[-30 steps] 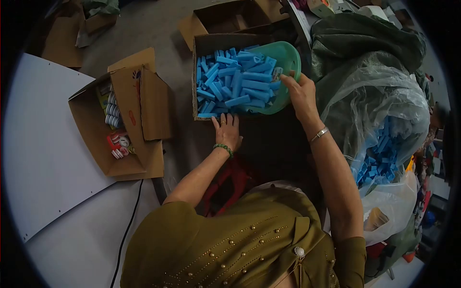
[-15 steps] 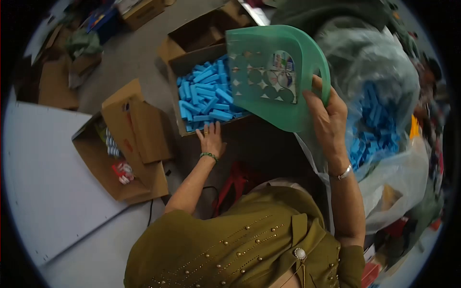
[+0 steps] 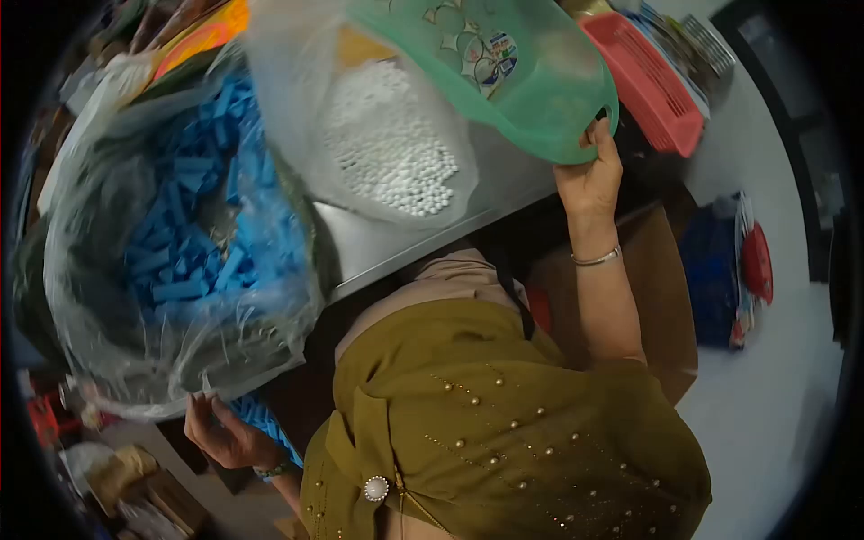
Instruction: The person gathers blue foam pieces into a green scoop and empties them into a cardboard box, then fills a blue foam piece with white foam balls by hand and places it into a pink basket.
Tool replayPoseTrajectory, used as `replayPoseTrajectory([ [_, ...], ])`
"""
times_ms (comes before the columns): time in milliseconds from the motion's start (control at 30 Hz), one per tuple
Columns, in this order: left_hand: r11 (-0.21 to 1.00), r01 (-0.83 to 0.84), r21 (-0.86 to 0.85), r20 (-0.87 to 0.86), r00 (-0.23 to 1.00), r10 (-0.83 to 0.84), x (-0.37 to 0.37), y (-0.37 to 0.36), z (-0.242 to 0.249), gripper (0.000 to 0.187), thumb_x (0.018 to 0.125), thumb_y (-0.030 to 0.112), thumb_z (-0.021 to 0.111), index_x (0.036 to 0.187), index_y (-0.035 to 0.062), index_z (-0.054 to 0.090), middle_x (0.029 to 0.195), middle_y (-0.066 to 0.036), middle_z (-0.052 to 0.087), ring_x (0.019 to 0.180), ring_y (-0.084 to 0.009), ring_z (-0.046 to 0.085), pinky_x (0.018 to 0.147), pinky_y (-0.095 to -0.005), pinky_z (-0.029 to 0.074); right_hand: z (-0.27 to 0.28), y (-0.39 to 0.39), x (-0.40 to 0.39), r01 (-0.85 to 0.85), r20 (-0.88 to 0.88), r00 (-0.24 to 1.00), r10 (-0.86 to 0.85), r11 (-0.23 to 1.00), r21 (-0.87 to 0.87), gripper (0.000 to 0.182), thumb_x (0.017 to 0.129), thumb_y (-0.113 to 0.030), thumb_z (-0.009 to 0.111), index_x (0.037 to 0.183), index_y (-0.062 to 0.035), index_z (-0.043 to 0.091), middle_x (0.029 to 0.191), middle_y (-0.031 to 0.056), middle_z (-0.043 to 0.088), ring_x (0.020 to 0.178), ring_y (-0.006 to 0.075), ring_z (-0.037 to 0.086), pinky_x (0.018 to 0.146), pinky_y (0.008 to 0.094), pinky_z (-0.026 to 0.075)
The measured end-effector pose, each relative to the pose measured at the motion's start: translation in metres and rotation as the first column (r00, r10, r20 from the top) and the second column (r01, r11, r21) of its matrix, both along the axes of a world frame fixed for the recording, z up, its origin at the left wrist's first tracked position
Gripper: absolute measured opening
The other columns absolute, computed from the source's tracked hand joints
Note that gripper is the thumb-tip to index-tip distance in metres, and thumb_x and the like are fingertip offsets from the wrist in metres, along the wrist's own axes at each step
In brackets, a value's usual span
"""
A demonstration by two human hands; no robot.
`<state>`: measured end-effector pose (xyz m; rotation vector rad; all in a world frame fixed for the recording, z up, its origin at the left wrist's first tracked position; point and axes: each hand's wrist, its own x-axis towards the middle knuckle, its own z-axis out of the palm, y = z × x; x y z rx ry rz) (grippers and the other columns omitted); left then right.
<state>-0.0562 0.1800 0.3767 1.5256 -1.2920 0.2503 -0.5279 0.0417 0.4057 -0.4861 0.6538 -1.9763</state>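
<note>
Head view: holds the green scoop (image 3: 531, 94) by its handle in the right hand (image 3: 591, 171), with fingers hooked through the slot and grasping the rim. Has the scoop raised at the top of the view, tilted, with a round-patterned sticker (image 3: 493, 61) on it, partly in front of a milky plastic bag (image 3: 292, 90) of white beads (image 3: 387, 148). Has the left hand (image 3: 227, 436) low, with fingers curled and tips at the edge of a big clear bag (image 3: 81, 288); cannot tell whether pinching the film. Shows blue pieces (image 3: 180, 256) inside that bag, and more blue just beside the left wrist. Shows a metal table (image 3: 364, 241) under the milky bag, a pink basket (image 3: 648, 85) just right of the scoop and, farther out, brown cardboard (image 3: 652, 292) behind the right forearm, near a dark blue bundle (image 3: 709, 274).
</note>
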Motion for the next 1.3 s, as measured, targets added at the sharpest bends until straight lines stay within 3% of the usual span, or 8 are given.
replayPoseTrajectory([
  [33, 0.98, 0.193, -0.059, -0.007, 0.981, -0.193, -0.009, -0.024, 0.002, 0.031, 0.086, -0.005, 0.058, 0.117, -0.0048, 0.057, 0.106, -0.013, 0.056, 0.087, -0.0208, 0.057, 0.074, -0.0342, 0.048, -0.002, 0.004, -0.008, 0.116, 0.007, 0.993, -0.116, 0.993, -0.004, 0.025, 0.091, -0.018, 0.058, 0.115, -0.0098, 0.054, 0.099, -0.0023, 0.058, 0.096, 0.0133, 0.053, 0.089, 0.0343, 0.045],
  [200, 0.837, 0.546, 0.024, 0.319, 0.79, -0.524, -0.097, -0.098, 0.021, 0.03, 0.08, -0.008, 0.062, 0.11, -0.0041, 0.06, 0.099, -0.015, 0.062, 0.085, -0.026, 0.06, 0.073, -0.037, 0.049, 0.018, 0.011, -0.06, 0.448, -0.048, 0.892, -0.449, 0.893, -0.033, 0.022, 0.092, -0.017, 0.056, 0.112, -0.0071, 0.058, 0.097, -0.0001, 0.061, 0.089, 0.0109, 0.058, 0.078, 0.0281, 0.048],
  [267, 0.703, 0.698, 0.136, 0.307, 0.645, -0.7, -0.127, -0.116, 0.02, 0.029, 0.077, -0.008, 0.064, 0.106, -0.0027, 0.062, 0.093, -0.015, 0.063, 0.083, -0.0285, 0.06, 0.073, -0.0366, 0.048, 0.026, 0.013, -0.082, 0.727, -0.346, 0.649, -0.677, 0.686, 0.021, 0.027, 0.094, -0.018, 0.053, 0.117, -0.0039, 0.056, 0.102, 0.0044, 0.062, 0.098, 0.0131, 0.058, 0.082, 0.0285, 0.048],
  [300, 0.683, 0.712, 0.16, 0.306, 0.622, -0.72, -0.137, -0.121, 0.018, 0.029, 0.077, -0.008, 0.064, 0.106, -0.0027, 0.062, 0.093, -0.015, 0.063, 0.083, -0.0285, 0.06, 0.073, -0.0366, 0.048, 0.013, 0.024, -0.091, 0.743, -0.346, 0.638, -0.688, 0.667, 0.045, 0.027, 0.094, -0.018, 0.053, 0.117, -0.0039, 0.056, 0.102, 0.0044, 0.062, 0.098, 0.0131, 0.058, 0.082, 0.0285, 0.048],
  [367, 0.574, 0.772, 0.275, 0.29, 0.502, -0.815, -0.154, -0.131, 0.015, 0.031, 0.077, -0.009, 0.062, 0.106, 0.0011, 0.064, 0.096, -0.014, 0.063, 0.087, -0.0274, 0.061, 0.075, -0.0346, 0.05, 0.001, 0.034, -0.107, 0.741, -0.387, 0.641, -0.663, 0.666, 0.086, 0.027, 0.094, -0.018, 0.053, 0.117, -0.0038, 0.056, 0.102, 0.0046, 0.062, 0.097, 0.013, 0.059, 0.081, 0.0283, 0.048],
  [733, 0.312, 0.815, 0.488, 0.273, 0.197, -0.942, -0.267, -0.163, -0.005, 0.033, 0.075, -0.009, 0.062, 0.105, 0.0043, 0.065, 0.093, -0.012, 0.062, 0.082, -0.0272, 0.06, 0.071, -0.034, 0.048, -0.076, 0.092, -0.183, 0.672, -0.495, 0.715, -0.494, 0.681, 0.29, 0.027, 0.094, -0.018, 0.052, 0.116, -0.0032, 0.057, 0.101, 0.0056, 0.063, 0.092, 0.0124, 0.06, 0.077, 0.0271, 0.049],
  [900, 0.279, 0.733, 0.62, 0.292, 0.114, -0.95, -0.285, -0.172, -0.016, 0.032, 0.077, -0.006, 0.063, 0.107, 0.0052, 0.065, 0.094, -0.012, 0.062, 0.084, -0.0272, 0.061, 0.072, -0.034, 0.049, -0.122, 0.149, -0.181, 0.626, -0.482, 0.768, -0.421, 0.652, 0.428, 0.027, 0.095, -0.018, 0.052, 0.116, -0.003, 0.058, 0.1, 0.006, 0.064, 0.089, 0.0121, 0.06, 0.075, 0.0265, 0.049],
  [1300, 0.23, 0.678, 0.698, 0.282, 0.034, -0.959, -0.316, -0.156, -0.028, 0.03, 0.078, -0.006, 0.06, 0.106, 0.0044, 0.064, 0.1, -0.012, 0.06, 0.089, -0.0283, 0.059, 0.076, -0.036, 0.049, -0.134, 0.188, -0.168, 0.414, -0.516, 0.848, -0.121, 0.759, 0.503, 0.027, 0.095, -0.018, 0.051, 0.115, -0.0024, 0.058, 0.099, 0.0071, 0.065, 0.083, 0.0114, 0.062, 0.071, 0.0252, 0.05],
])
